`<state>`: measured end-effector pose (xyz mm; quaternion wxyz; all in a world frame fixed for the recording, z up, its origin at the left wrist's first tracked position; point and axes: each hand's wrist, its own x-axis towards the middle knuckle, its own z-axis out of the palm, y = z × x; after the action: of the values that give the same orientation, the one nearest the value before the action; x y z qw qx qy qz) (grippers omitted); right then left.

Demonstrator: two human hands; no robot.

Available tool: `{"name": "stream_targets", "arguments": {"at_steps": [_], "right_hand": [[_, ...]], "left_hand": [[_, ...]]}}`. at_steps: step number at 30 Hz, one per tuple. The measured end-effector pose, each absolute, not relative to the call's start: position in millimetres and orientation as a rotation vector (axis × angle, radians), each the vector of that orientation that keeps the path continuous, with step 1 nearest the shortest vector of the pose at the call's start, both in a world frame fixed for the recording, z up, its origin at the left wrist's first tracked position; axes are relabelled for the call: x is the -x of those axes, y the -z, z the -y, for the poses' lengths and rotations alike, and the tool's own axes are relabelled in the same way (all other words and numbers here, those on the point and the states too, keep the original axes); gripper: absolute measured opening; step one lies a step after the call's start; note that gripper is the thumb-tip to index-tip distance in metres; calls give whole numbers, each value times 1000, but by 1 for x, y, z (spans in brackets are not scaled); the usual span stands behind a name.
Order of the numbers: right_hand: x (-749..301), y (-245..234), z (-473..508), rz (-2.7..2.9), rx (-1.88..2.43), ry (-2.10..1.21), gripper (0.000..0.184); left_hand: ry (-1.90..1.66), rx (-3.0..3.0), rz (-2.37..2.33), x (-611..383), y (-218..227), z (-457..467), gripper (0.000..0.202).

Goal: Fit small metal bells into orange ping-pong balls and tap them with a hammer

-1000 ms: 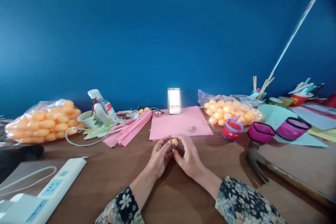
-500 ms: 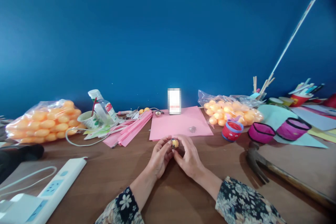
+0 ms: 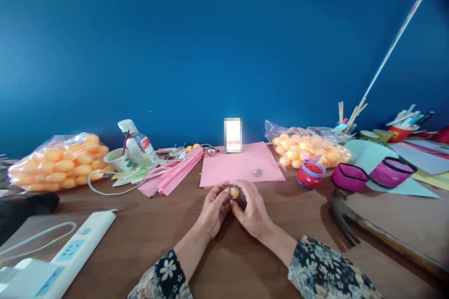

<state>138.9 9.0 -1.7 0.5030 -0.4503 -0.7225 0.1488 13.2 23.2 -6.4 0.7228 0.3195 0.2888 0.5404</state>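
Observation:
Between the fingertips of both hands is a small round ball, yellowish with dark, shiny patches. My left hand holds it from the left with fingers curled and the thumb against it. From the other side, my right hand closes round it, its thumb below and fingers above. Part of the ball is hidden by the fingers. Just beyond the hands lies a pink paper sheet, with a small clear packet on it.
Bags of orange balls stand left and right. A hammer and red cup lie to the right. Pink strips, a bottle and a power strip are on the left. A blue panel rises behind.
The small ball has turned slightly between the fingers, so its dark patches show differently. Both hands stay in the same place.

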Motion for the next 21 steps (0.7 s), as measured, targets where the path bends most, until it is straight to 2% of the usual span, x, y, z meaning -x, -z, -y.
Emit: {"name": "stream_targets", "arguments": {"at_steps": [7,15,21], "right_hand": [[-140,0,-8,1710,1158,-358,32],[-139,3,-9,1741,1095,-312,41],[-140,3,-9,1705,1141,-301,32]], "left_hand": [[-1198,-714,-626,-15,4,-22,25],[-1222,-674,-658,-13,9,-25,25],[-1194,-705,-627,-13,9,-24,24]]}}
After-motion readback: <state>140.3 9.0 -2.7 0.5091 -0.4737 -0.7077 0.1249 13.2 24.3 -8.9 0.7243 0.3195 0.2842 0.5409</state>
